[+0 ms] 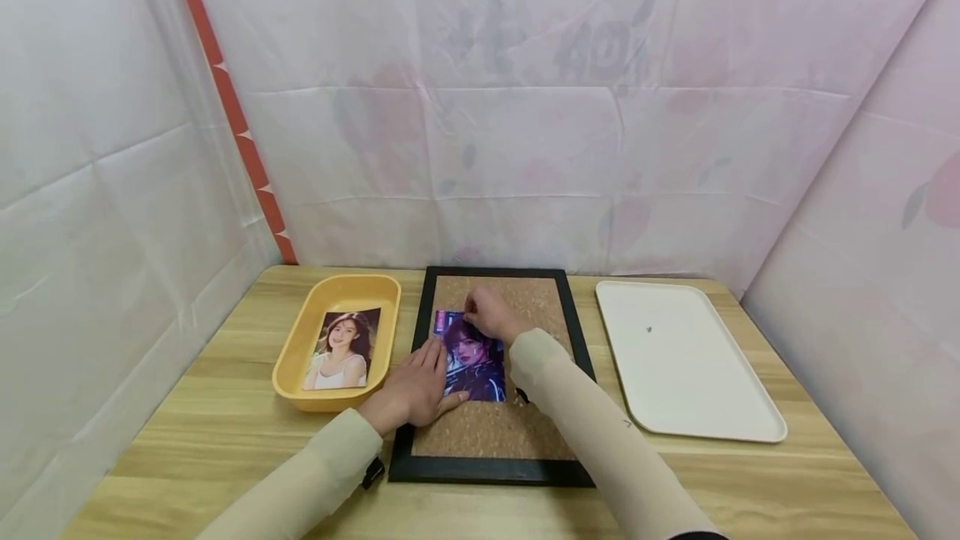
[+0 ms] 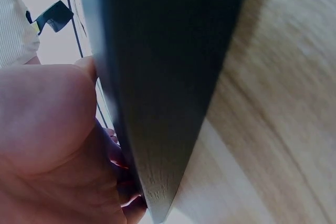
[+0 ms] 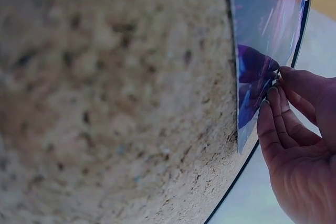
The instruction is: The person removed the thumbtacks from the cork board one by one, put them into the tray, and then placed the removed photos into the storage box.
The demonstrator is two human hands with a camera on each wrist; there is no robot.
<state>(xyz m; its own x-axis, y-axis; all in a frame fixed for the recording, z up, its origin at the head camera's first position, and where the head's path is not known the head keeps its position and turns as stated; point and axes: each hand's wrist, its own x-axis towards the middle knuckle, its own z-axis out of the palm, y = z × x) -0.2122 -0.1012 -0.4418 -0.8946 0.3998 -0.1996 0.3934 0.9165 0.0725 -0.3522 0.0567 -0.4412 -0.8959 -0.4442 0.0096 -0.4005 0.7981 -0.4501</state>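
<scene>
A purple-blue picture card [image 1: 480, 369] of a figure lies on a black-framed cork board [image 1: 480, 436]. My left hand [image 1: 417, 383] rests flat along the card's left side, thumb stretched over its lower edge. In the left wrist view the palm [image 2: 47, 124] leans over the black frame's side [image 2: 163, 98]. At the card's top edge my right hand [image 1: 491, 312] pinches a tiny pin, mostly hidden by the fingertips. The right wrist view shows the thumb and fingertips [image 3: 275, 95] meeting right on the glossy card [image 3: 257, 66], which mirrors them.
To the left stands a yellow tray [image 1: 288, 369] with a photo of a person in a white top [image 1: 342, 352]. On the right lies a white tray [image 1: 690, 382] bearing a small dark speck-like thing [image 1: 649, 329]. A fabric wall closes off the table's back.
</scene>
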